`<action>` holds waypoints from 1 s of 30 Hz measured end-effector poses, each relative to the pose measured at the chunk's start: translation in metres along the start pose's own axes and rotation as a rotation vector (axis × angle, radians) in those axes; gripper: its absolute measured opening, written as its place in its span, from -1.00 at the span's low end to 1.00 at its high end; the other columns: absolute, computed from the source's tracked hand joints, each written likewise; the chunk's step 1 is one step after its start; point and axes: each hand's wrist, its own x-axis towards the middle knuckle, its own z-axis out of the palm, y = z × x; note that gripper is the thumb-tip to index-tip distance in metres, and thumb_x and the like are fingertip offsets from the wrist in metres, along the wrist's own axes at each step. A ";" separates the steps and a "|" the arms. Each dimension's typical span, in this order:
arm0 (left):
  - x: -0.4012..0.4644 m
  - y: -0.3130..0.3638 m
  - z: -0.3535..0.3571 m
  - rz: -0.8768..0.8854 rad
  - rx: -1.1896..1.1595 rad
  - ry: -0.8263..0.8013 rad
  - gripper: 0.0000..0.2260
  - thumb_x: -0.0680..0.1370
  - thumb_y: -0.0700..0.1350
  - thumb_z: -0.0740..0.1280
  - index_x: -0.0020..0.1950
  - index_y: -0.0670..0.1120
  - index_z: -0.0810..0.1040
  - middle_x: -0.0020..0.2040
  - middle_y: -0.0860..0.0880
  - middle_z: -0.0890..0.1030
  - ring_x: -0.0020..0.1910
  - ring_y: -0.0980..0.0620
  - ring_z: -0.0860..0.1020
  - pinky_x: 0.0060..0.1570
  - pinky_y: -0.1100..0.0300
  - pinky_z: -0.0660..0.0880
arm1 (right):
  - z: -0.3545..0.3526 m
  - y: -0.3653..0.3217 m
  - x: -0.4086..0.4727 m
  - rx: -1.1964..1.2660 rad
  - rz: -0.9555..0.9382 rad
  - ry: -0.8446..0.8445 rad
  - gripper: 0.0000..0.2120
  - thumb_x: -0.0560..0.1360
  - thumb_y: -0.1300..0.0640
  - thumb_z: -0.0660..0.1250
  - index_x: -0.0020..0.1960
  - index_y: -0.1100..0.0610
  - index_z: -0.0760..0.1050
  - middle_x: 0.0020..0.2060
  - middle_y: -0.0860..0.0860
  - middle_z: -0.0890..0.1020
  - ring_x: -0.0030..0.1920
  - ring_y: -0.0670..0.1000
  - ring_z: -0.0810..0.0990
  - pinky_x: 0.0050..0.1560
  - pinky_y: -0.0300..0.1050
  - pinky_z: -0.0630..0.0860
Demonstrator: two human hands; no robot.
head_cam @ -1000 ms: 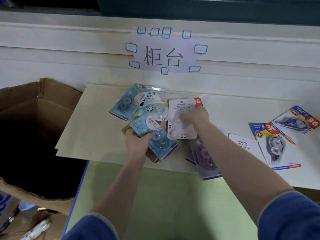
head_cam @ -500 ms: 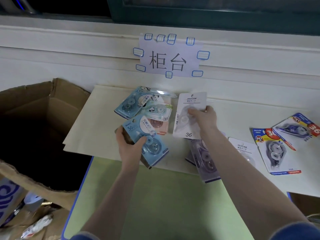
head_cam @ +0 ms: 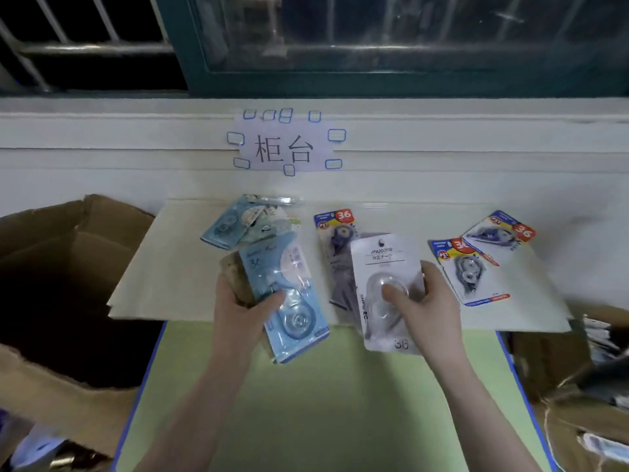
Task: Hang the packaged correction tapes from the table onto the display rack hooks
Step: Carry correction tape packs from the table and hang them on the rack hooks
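The left hand (head_cam: 243, 310) grips a light-blue pack (head_cam: 284, 294) with a brown card behind it; the right hand (head_cam: 430, 306) pinches a white pack (head_cam: 386, 267), thumb on its clear blister. Both are lifted over the surface's (head_cam: 323, 403) near, green part. By my reading nothing is hung; no rack shows. Further back, glossy carded packs lie on cream paper (head_cam: 170, 267): a purple one (head_cam: 337, 267) mid-surface, blue ones (head_cam: 235, 223) beyond, two red-labelled (head_cam: 471, 267) toward the right edge.

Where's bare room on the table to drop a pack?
Bare green table near you, between the forearms. Bare cream sheet left of the blue packs, beside the box. Crowded mid-sheet and around the right packs.
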 end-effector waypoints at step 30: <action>-0.584 0.019 0.157 -0.104 -0.157 -1.504 -0.69 0.45 -0.44 0.38 0.02 -0.10 0.42 -0.11 0.08 0.70 -0.14 0.08 0.67 -0.27 0.20 0.58 | -0.309 0.116 -0.645 0.075 0.412 1.487 -0.63 0.38 0.20 0.47 0.06 -0.12 0.43 -0.17 -0.32 0.59 -0.14 -0.34 0.54 -0.16 -0.26 0.41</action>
